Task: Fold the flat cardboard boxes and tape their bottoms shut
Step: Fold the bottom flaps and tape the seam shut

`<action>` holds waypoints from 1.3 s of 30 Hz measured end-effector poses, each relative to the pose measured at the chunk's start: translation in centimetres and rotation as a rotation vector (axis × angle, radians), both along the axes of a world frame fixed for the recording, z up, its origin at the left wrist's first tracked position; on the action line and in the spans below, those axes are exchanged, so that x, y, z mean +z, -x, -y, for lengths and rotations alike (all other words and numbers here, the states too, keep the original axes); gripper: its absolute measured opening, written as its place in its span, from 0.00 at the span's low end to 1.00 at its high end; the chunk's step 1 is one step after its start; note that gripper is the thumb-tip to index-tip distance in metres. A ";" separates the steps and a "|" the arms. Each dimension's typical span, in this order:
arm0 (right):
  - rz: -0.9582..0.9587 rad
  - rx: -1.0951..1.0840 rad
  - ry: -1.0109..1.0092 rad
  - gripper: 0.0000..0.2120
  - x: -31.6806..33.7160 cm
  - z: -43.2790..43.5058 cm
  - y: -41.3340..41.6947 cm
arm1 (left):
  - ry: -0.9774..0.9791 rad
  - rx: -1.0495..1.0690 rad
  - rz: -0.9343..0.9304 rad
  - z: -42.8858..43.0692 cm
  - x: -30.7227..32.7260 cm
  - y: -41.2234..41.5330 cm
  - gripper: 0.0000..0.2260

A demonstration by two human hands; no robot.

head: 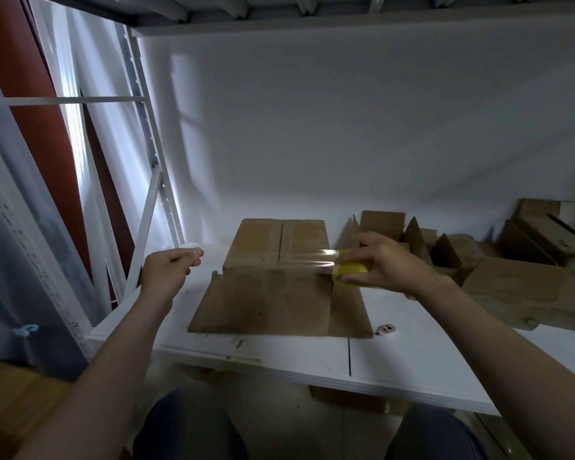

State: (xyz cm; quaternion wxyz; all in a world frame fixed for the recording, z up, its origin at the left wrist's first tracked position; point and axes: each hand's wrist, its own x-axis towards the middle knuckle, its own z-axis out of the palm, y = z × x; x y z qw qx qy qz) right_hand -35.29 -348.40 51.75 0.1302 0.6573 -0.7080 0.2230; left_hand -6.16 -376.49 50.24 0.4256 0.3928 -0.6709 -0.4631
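Note:
A folded cardboard box (276, 244) stands bottom-up on the white table (412, 370), its two bottom flaps meeting at a centre seam and its lower flaps splayed toward me. My right hand (382, 263) grips a yellow tape roll (351, 269) at the box's right edge. A strip of clear tape (299, 258) stretches from the roll leftward across the box. My left hand (168, 270) hovers left of the box, thumb and fingers pinched together; the tape end between them is too faint to see.
A pile of folded and loose cardboard boxes (512, 277) fills the table's right side. A small red-and-white tag (387, 329) lies near the box's front right corner. White shelf uprights (146, 180) stand left; a white wall is behind. My knees show below the table edge.

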 end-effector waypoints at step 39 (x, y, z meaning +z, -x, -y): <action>0.081 -0.001 -0.134 0.17 -6.3 5.2 6.9 | -0.149 -0.010 -0.002 7.1 -8.6 5.6 0.09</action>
